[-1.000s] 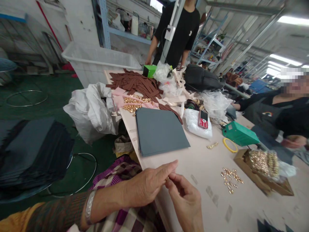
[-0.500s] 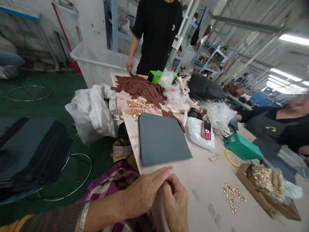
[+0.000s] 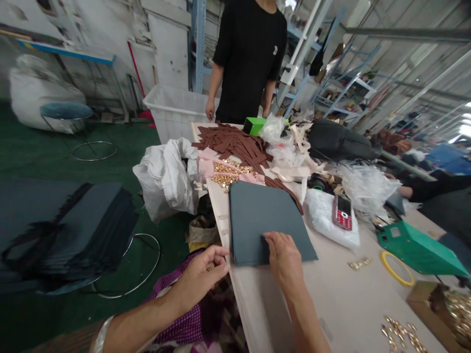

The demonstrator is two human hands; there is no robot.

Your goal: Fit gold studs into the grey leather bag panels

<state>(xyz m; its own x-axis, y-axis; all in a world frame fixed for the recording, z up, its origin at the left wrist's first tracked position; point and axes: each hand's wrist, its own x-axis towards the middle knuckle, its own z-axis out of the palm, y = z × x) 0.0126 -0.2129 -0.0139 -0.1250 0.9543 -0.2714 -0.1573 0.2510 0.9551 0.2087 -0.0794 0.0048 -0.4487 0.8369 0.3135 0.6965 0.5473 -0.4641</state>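
A stack of dark grey sheets [image 3: 265,211] lies on the table in front of me. My right hand [image 3: 286,257] is over the near part of the stack, with thumb and fingertips pinched together at its surface; whatever is between them is too small to make out. At the table's left edge, beside the stack's near left corner, is my left hand [image 3: 208,272], its fingers loosely curled. A small shiny bit shows inside the left hand, but its kind is unclear. Gold metal pieces [image 3: 224,175] sit on pink material just beyond the stack.
Brown strips [image 3: 233,142] are heaped at the back. To the right are a red phone [image 3: 343,212] on a white packet, a green box-like object [image 3: 421,245], a yellow tape ring [image 3: 397,268] and loose gold pieces [image 3: 401,333]. More dark sheets [image 3: 66,230] lie on a stool at left. A person [image 3: 250,59] stands opposite.
My hands were clasped together near the table's edge. Now they have parted: the right has moved forward over the grey stack, the left back to the edge. The view has turned leftward.
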